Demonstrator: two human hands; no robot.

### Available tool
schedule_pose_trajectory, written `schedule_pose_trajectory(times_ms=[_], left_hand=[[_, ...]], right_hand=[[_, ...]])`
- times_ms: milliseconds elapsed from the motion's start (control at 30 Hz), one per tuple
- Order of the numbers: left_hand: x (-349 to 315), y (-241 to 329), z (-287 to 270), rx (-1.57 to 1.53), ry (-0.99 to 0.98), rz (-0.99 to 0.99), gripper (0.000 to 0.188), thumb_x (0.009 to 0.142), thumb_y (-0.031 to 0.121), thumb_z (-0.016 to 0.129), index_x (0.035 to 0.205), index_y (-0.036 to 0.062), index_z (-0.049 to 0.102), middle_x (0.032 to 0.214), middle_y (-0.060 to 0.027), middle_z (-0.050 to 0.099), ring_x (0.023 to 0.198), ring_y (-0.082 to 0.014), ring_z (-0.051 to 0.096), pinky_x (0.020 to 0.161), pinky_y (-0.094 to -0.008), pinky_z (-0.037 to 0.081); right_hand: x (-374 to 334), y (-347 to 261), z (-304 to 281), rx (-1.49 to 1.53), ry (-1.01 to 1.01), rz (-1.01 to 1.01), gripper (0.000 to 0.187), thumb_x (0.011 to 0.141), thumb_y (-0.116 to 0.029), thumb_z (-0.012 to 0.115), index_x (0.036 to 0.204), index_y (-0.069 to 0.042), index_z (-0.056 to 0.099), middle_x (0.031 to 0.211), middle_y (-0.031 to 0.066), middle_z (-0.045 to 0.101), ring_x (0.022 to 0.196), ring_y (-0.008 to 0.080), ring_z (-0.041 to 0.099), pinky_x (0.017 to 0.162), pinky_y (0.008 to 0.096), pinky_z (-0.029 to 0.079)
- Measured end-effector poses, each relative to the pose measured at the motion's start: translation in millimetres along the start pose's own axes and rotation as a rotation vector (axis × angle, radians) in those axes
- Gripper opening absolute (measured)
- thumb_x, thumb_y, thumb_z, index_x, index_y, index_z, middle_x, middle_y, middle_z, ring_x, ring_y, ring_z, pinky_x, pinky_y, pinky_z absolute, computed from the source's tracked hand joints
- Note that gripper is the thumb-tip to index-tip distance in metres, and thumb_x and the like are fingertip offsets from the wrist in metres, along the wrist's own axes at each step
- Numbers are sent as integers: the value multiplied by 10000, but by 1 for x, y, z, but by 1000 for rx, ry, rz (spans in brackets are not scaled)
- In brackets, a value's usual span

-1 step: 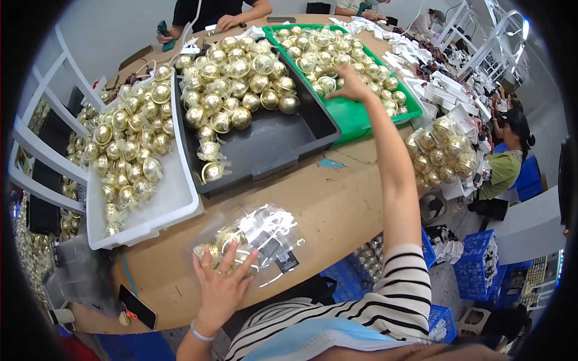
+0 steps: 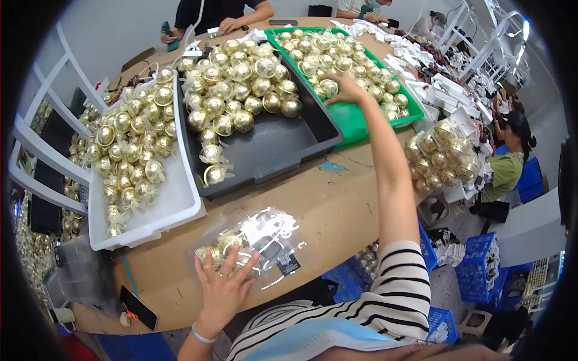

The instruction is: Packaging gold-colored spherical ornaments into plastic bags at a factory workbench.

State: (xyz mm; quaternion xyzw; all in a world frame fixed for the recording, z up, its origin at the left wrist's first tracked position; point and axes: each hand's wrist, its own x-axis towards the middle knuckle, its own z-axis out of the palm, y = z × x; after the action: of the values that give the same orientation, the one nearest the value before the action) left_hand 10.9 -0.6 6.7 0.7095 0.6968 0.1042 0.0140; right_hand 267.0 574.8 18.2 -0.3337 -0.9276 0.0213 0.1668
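Note:
My left hand lies with spread fingers on a clear plastic bag on the table. Gold ball ornaments show inside the bag, partly under my fingers. At the far right, my right hand reaches into the green tray, which holds many gold balls in clear wrapping. Its fingers and thumb are apart, curved around one gold ball near the tray's left side; I see no firm grip on it.
A black tray and a white tray, both with wrapped gold balls, stand left of the green one. A full bag of balls is at right. A phone lies near left. Other people sit around the table.
My right hand has come slightly lower, its fingers drawn a little closer together around the ball. My left hand stays on the bag. The view has shifted slightly.

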Motion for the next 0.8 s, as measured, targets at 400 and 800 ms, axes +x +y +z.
schedule_pose_trajectory(times_ms=[400,800], left_hand=[[1,0,1,-30,8,17,663,792,302,814,1408,390,586,1584,7,386,1388,-458,273,1134,-700,219],[3,2,-6,-16,23,21,739,775,280,816,1453,381,540,1587,-17,388,1374,-453,325,1151,-714,152]], right_hand=[[-55,-21,-3,189,-63,142,331,753,-290,877,955,-69,734,851,129,728,803,272,682,736,384,518],[-208,-231,2,297,-279,255,581,640,-247,923,1172,-147,713,1182,162,567,1085,382,588,929,458,509]])
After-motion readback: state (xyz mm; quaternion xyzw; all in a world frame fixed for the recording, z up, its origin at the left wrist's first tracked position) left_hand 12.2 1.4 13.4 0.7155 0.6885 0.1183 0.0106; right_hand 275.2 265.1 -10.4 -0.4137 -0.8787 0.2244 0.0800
